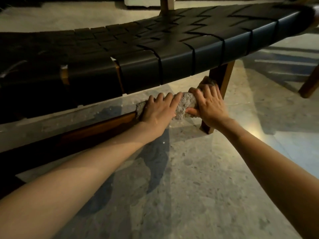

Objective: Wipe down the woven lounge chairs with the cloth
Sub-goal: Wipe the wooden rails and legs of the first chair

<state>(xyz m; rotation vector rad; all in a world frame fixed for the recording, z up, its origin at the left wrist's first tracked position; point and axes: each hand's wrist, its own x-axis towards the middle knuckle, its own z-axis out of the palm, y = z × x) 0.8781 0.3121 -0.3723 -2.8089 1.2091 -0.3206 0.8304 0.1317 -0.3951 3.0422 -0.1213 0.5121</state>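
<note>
A lounge chair with a black woven strap seat (155,49) on a brown wooden frame fills the upper half of the view. A grey fluffy cloth (187,105) lies over the low wooden side rail (96,128) under the seat, close to a wooden leg (222,80). My left hand (158,111) lies on the cloth's left part with fingers curled over it onto the rail. My right hand (210,104) holds the cloth's right part, thumb underneath and fingers spread on top, beside the leg.
The speckled stone floor (189,187) spreads out below and to the right. A second wooden leg (310,83) stands at the right edge. Another wooden post (165,4) rises behind the seat at the top.
</note>
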